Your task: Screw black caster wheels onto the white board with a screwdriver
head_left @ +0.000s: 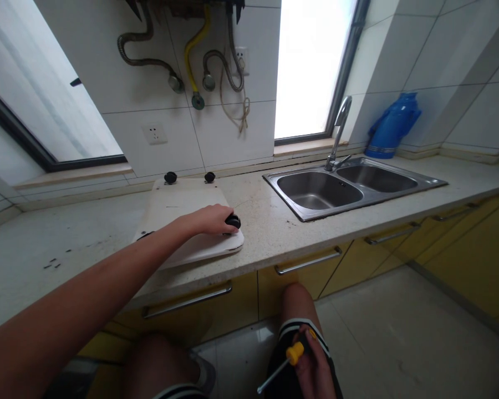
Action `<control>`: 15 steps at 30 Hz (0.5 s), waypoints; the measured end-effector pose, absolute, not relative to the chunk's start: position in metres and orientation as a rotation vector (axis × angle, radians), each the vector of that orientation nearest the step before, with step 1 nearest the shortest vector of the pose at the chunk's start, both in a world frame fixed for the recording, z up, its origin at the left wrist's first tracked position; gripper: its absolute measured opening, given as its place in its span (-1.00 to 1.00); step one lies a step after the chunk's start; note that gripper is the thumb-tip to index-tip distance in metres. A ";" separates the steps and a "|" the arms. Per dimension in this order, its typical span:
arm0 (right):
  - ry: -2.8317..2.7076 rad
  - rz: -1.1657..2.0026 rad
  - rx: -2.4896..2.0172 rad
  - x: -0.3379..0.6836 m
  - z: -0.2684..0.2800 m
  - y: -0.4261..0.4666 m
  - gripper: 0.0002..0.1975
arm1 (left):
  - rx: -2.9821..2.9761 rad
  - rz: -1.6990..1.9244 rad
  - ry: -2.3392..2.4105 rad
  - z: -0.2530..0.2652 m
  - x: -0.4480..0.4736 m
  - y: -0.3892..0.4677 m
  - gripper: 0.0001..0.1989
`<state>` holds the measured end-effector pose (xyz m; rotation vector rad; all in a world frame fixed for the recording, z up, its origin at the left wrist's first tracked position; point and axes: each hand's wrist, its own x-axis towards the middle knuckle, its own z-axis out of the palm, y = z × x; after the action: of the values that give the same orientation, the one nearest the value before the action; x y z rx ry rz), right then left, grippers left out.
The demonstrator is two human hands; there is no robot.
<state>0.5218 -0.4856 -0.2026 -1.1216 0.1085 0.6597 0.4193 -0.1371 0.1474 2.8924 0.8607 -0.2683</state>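
A white board (187, 198) with rounded corners lies flat on the counter, with black caster wheels at its corners. My left hand (213, 218) is closed around the caster wheel (233, 221) at the board's near right corner. Two more caster wheels (170, 177) stand along the far edge; the near left one is mostly hidden behind my forearm. Low over my right thigh, my right hand (315, 366) grips a screwdriver (294, 353) with a yellow and black handle, its metal shaft pointing down and left.
Several small dark pieces, perhaps screws, (52, 261) lie on the pale counter (258, 227) at the left. To the right are a double steel sink (303, 215) with a faucet (339, 130) and a blue thermos-like jug (393, 127). Yellow drawers (228, 310) with metal handles front the counter.
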 end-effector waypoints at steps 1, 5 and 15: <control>0.109 0.633 -1.126 0.518 -0.202 -0.483 -0.52 | 2.895 -0.274 0.869 0.147 0.420 -0.137 -0.46; 0.121 0.544 -1.151 0.503 -0.199 -0.473 -0.52 | 2.891 -0.286 0.924 0.146 0.421 -0.137 -0.43; 0.153 0.449 -1.192 0.463 -0.195 -0.439 -0.49 | 2.859 -0.306 1.004 0.146 0.427 -0.140 -0.43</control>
<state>0.4629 -0.4389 -0.1953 -1.1925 0.1532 0.4489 0.4268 -0.1396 0.1461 2.8588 1.0044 -0.3062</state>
